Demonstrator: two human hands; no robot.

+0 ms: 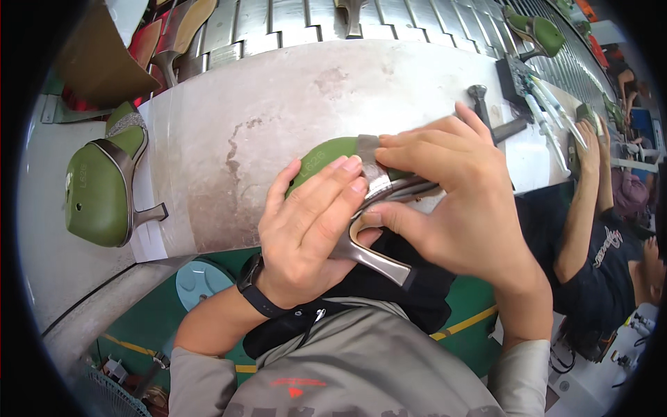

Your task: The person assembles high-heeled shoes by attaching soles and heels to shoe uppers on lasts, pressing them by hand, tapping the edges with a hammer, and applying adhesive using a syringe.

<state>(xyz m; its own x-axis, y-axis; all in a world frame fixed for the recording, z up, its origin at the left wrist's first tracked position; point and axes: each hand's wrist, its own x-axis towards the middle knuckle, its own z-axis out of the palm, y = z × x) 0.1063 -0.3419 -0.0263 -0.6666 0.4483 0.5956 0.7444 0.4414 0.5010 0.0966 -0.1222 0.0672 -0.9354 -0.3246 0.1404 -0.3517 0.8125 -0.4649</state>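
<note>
Above the near edge of the white worktable [278, 83], both my hands hold a high-heeled shoe [381, 263] fitted on a green shoe last [326, 154]. Its brown metallic heel points toward me. My left hand [306, 226] wraps over the green last, fingertips beside a shiny strap. My right hand [465, 187] grips from the other side, its thumb against the underside near the heel and its fingers on a grey-brown strip across the last. The hands cover much of the shoe.
Another heeled shoe [97, 194] on a green last lies at left. A hammer [479, 101], a black holder [513, 83] and white pen-like tubes [545, 111] are at far right. Behind runs a slatted metal conveyor [292, 21] with shoes. A co-worker's hands [589, 146] are at right; a blue stool [201, 281] stands below.
</note>
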